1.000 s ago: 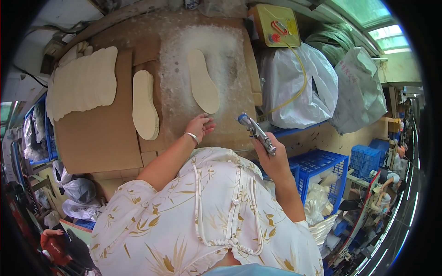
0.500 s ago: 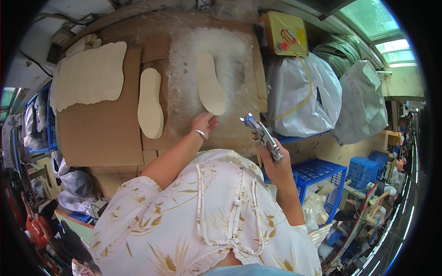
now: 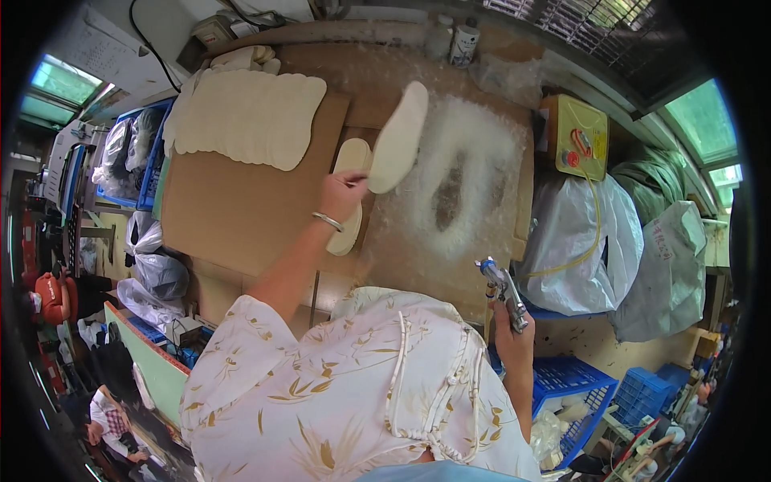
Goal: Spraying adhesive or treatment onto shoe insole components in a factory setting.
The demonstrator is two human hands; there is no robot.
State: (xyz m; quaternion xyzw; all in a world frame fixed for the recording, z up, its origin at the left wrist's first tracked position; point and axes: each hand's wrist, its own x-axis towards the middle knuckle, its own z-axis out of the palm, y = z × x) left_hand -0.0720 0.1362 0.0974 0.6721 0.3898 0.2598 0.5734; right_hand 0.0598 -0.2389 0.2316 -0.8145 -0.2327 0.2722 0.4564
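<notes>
Pinched between the fingers of my left hand (image 3: 344,195) is the heel end of a cream shoe insole (image 3: 401,136), its toe pointing away from me. Beneath that hand and partly covered by it lies a stack of insoles (image 3: 354,153) on the cardboard. To the right, a patch of cardboard whitened with overspray (image 3: 474,153) bears a darker sole-shaped mark. My right hand (image 3: 514,331) is wrapped round a metal spray gun (image 3: 504,293), held near the table's front right edge with its nozzle pointing away from me.
Overlapping rows of insoles (image 3: 249,116) cover the left cardboard sheet. At the back stand bottles (image 3: 463,44). A yellow can (image 3: 580,132) with a hose sits at right, above white plastic bags (image 3: 586,241). Blue crates (image 3: 566,386) stand at lower right.
My left hand has taken hold of the insole and lifted it leftward off the whitened patch, over to the stack. My right hand still grips the spray gun. The view has shifted left.
</notes>
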